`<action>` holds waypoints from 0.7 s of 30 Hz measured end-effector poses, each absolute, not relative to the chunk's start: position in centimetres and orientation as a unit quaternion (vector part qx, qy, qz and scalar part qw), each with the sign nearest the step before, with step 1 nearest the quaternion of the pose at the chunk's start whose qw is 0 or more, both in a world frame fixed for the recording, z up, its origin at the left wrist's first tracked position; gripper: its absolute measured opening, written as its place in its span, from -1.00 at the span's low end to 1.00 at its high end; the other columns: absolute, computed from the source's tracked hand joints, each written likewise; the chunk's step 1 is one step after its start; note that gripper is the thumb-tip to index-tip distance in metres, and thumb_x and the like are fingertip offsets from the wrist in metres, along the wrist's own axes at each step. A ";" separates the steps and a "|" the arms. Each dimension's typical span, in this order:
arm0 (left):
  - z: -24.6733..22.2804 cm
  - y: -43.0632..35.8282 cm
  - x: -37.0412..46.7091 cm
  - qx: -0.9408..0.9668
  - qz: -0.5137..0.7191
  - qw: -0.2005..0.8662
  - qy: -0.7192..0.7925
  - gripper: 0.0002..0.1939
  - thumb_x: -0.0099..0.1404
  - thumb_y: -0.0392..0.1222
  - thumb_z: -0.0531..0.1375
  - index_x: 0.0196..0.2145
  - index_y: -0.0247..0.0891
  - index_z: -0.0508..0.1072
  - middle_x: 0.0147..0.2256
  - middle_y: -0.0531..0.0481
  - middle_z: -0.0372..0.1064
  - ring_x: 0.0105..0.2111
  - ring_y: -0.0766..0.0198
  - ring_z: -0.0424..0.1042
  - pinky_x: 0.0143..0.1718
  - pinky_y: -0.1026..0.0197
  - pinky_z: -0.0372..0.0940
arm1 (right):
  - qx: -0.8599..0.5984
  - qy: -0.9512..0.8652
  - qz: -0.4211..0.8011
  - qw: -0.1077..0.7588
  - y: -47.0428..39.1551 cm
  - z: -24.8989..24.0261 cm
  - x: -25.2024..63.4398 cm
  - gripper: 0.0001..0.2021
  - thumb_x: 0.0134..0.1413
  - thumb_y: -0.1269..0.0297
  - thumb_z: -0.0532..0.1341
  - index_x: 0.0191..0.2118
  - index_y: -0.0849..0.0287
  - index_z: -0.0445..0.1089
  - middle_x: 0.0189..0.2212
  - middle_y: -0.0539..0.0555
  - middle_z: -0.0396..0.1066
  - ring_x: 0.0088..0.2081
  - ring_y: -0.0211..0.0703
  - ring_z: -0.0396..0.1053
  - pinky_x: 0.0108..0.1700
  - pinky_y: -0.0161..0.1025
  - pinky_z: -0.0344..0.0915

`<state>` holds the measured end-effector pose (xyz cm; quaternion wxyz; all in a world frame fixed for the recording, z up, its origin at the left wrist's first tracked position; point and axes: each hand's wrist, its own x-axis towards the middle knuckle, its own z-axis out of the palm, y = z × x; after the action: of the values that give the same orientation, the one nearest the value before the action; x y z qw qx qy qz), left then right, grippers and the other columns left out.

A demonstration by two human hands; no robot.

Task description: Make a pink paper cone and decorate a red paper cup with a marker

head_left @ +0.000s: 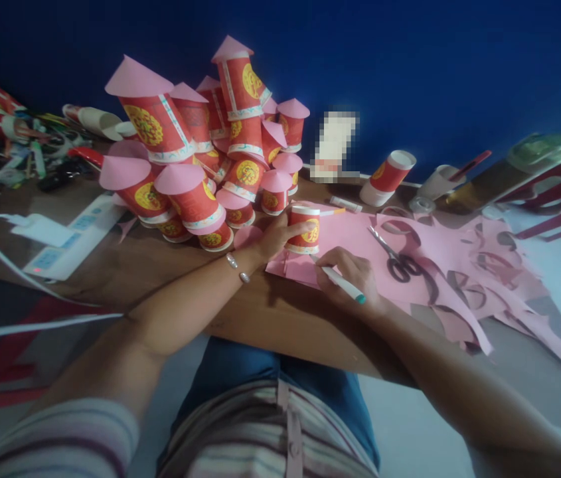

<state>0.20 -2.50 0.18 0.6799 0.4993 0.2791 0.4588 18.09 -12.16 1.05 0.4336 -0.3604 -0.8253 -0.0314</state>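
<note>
My left hand (280, 234) grips a red paper cup (304, 240) with a yellow emblem and holds it on a pink paper sheet (354, 239). The fingers behind the cup are hidden. Closed around a white marker pen (342, 284) with a green end, my right hand (354, 272) is just right of the cup's base. The pen's tip is mostly hidden by the fingers. Dark-handled scissors (396, 257) lie on the pink paper to the right of my right hand.
Several red cups with pink cone tops (180, 179) are stacked at the left. A white power strip (68, 239) lies near them. Pink paper scraps (489, 265) cover the right side. Behind stand another red tube (390, 178), a white cup (442, 182) and a bottle (514, 166).
</note>
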 end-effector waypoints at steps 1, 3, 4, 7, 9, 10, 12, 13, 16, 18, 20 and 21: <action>0.2 -2.5 0.2 0.498 0.459 0.682 0.277 -0.46 0.09 -0.03 0.46 -0.04 -0.22 0.41 -0.17 -0.02 0.45 -0.16 0.18 0.44 -0.06 0.08 0.36 | -0.357 -0.826 -0.029 0.435 -12.1 1.0 18.1 -0.91 0.30 0.43 0.23 -0.21 0.09 0.35 -0.40 -0.02 0.51 -0.45 -0.26 0.46 -0.42 -0.31 0.32; 0.1 -2.4 0.2 0.499 0.457 0.685 0.270 -0.48 0.09 -0.04 0.46 -0.06 -0.23 0.42 -0.19 -0.01 0.44 -0.18 0.19 0.43 -0.07 0.09 0.36 | -0.351 -0.827 -0.018 0.438 -12.1 1.0 18.1 -0.91 0.30 0.44 0.23 -0.20 0.09 0.36 -0.39 -0.01 0.52 -0.43 -0.25 0.47 -0.40 -0.31 0.34; 0.1 -2.4 0.3 0.499 0.456 0.687 0.267 -0.49 0.09 -0.04 0.46 -0.07 -0.23 0.42 -0.20 0.00 0.44 -0.19 0.20 0.43 -0.08 0.09 0.36 | -0.347 -0.829 -0.012 0.439 -12.1 0.9 18.1 -0.91 0.29 0.44 0.23 -0.20 0.09 0.36 -0.38 -0.01 0.52 -0.43 -0.25 0.47 -0.40 -0.31 0.35; 0.1 -2.4 0.3 0.497 0.453 0.690 0.267 -0.51 0.10 -0.03 0.46 -0.09 -0.23 0.43 -0.21 0.00 0.44 -0.19 0.19 0.44 -0.08 0.07 0.37 | -0.336 -0.835 0.002 0.435 -12.1 0.8 18.2 -0.91 0.29 0.43 0.23 -0.18 0.08 0.37 -0.37 0.00 0.52 -0.41 -0.24 0.48 -0.39 -0.30 0.37; 0.0 -2.4 0.3 0.491 0.452 0.693 0.273 -0.50 0.10 -0.02 0.46 -0.07 -0.23 0.43 -0.20 -0.01 0.45 -0.17 0.16 0.45 -0.06 0.05 0.38 | -0.327 -0.841 0.011 0.431 -12.1 0.8 18.2 -0.91 0.30 0.44 0.23 -0.17 0.08 0.37 -0.37 0.00 0.51 -0.40 -0.24 0.47 -0.37 -0.30 0.38; 0.0 -2.4 0.3 0.489 0.454 0.693 0.275 -0.49 0.11 -0.01 0.45 -0.05 -0.22 0.43 -0.19 -0.02 0.46 -0.15 0.15 0.46 -0.05 0.04 0.38 | -0.322 -0.843 0.017 0.430 -12.2 0.8 18.2 -0.90 0.30 0.44 0.22 -0.17 0.09 0.36 -0.36 0.00 0.51 -0.40 -0.25 0.47 -0.37 -0.30 0.38; -0.1 -2.5 0.2 0.486 0.459 0.690 0.277 -0.49 0.13 0.00 0.43 -0.01 -0.20 0.44 -0.15 -0.02 0.47 -0.11 0.12 0.47 -0.02 0.03 0.38 | -0.314 -0.848 0.030 0.427 -12.3 1.0 18.1 -0.90 0.31 0.45 0.21 -0.15 0.09 0.36 -0.36 0.01 0.50 -0.39 -0.24 0.47 -0.37 -0.30 0.39; -0.1 -2.5 0.2 0.487 0.462 0.687 0.277 -0.49 0.14 0.00 0.42 0.00 -0.20 0.44 -0.14 -0.03 0.47 -0.09 0.12 0.47 -0.01 0.04 0.38 | -0.311 -0.849 0.034 0.425 -12.3 1.1 18.1 -0.90 0.32 0.45 0.21 -0.15 0.09 0.36 -0.35 0.01 0.50 -0.39 -0.24 0.47 -0.37 -0.30 0.39; -0.1 -2.5 0.1 0.489 0.463 0.686 0.273 -0.49 0.14 -0.04 0.38 0.04 -0.19 0.46 -0.14 -0.03 0.49 -0.10 0.13 0.45 -0.01 0.06 0.38 | -0.304 -0.851 0.036 0.427 -12.3 1.3 17.9 -0.90 0.31 0.45 0.21 -0.14 0.10 0.37 -0.35 0.03 0.50 -0.38 -0.22 0.49 -0.36 -0.30 0.41; 0.0 -2.5 0.1 0.489 0.463 0.688 0.271 -0.46 0.12 -0.05 0.36 0.06 -0.20 0.47 -0.16 -0.03 0.49 -0.13 0.15 0.44 -0.02 0.07 0.38 | -0.301 -0.848 0.031 0.435 -12.3 1.4 17.9 -0.89 0.31 0.46 0.22 -0.14 0.10 0.37 -0.35 0.03 0.50 -0.38 -0.22 0.49 -0.36 -0.30 0.42; 0.1 -2.5 0.0 0.490 0.463 0.688 0.268 -0.46 0.12 -0.06 0.34 0.06 -0.21 0.47 -0.16 -0.03 0.49 -0.15 0.18 0.43 -0.02 0.08 0.38 | -0.302 -0.847 0.029 0.437 -12.3 1.3 17.9 -0.88 0.31 0.46 0.23 -0.14 0.09 0.37 -0.35 0.02 0.51 -0.38 -0.21 0.50 -0.36 -0.29 0.42; 0.1 -2.5 0.0 0.494 0.462 0.686 0.267 -0.47 0.12 -0.06 0.34 0.05 -0.21 0.47 -0.14 -0.04 0.49 -0.15 0.18 0.43 -0.02 0.09 0.37 | -0.304 -0.846 0.029 0.437 -12.3 1.2 17.9 -0.88 0.30 0.46 0.23 -0.14 0.09 0.37 -0.34 0.02 0.51 -0.37 -0.21 0.50 -0.35 -0.28 0.43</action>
<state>0.02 -2.49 0.12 0.6862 0.4939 0.2675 0.4623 17.94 -12.28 1.16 0.4366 -0.3038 -0.8463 0.0288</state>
